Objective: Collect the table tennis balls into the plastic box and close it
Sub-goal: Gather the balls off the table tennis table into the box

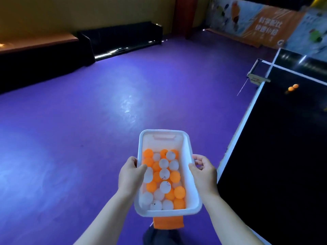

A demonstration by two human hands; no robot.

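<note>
head view: the white plastic box (184, 147) hangs in the air over the purple floor (79, 121), held by both long sides. the left grip (130, 174) clamps the left rim, thumb hooked inside just above the balls. the right grip (203, 171) is curled round the right rim. the box is open at the top, with a heap of orange and white table tennis balls (164, 175) covering its bottom. an orange flat piece (168, 221) pokes out under the box's near end (cannot tell what it is). off to the right is the dark table (283, 165) with its white edge line, and two orange balls (292, 87) lie on it near the net post (258, 76), well apart from the box
</note>
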